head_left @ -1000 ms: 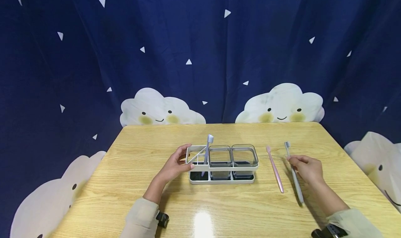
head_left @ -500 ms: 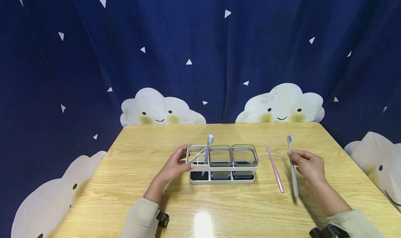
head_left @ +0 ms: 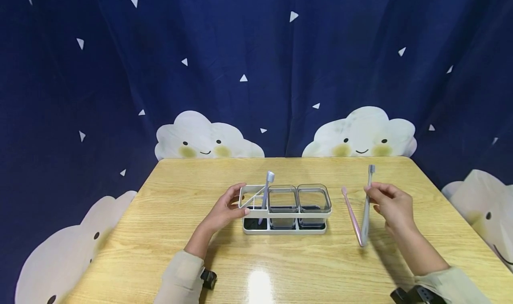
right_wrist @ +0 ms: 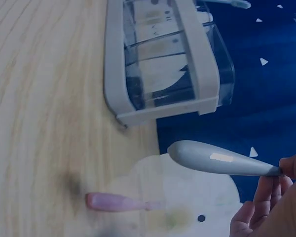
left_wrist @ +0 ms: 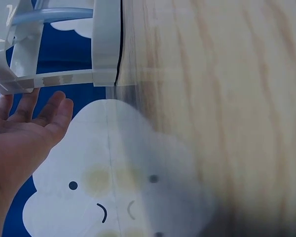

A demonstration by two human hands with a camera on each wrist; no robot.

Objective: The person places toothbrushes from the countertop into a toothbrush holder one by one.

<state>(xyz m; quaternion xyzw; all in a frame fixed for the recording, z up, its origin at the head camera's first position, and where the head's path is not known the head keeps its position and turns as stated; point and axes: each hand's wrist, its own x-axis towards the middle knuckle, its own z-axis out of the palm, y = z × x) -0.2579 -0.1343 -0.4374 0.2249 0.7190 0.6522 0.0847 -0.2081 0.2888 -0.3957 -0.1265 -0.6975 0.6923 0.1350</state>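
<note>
Table (head_left: 176,179): wooden, under your rack and reaching out around it.
Rack (head_left: 296,215): your landmark, long axis running left to right before you.
Right hand (head_left: 394,208): right of the rack, well apart from it; your thumb and fingers pinch the grey toothbrush.
Left hand (head_left: 224,210): at the rack's left end, gripping it, thumb in front, fingers behind.
Cups: 2 clear cups (head_left: 282,199), side by side in the rack's middle and right places.
Divided bay (head_left: 253,198): the rack's left end, nearer your left hand.
Grey toothbrush (head_left: 366,215): right of the rack, bristles up, handle end down towards you, long axis steeply slanted. From this grip the divided bay lies left, beyond 2 cups; I judge that span and slant to matter most.
Pink toothbrush (head_left: 352,217): flat, between rack and grey toothbrush, running roughly front to back; the right wrist view shows a gap between the 2 handles.
Purple toothbrush (head_left: 265,197): tilted in the rack's divided bay, bristles up, just beside the left cup.
</note>
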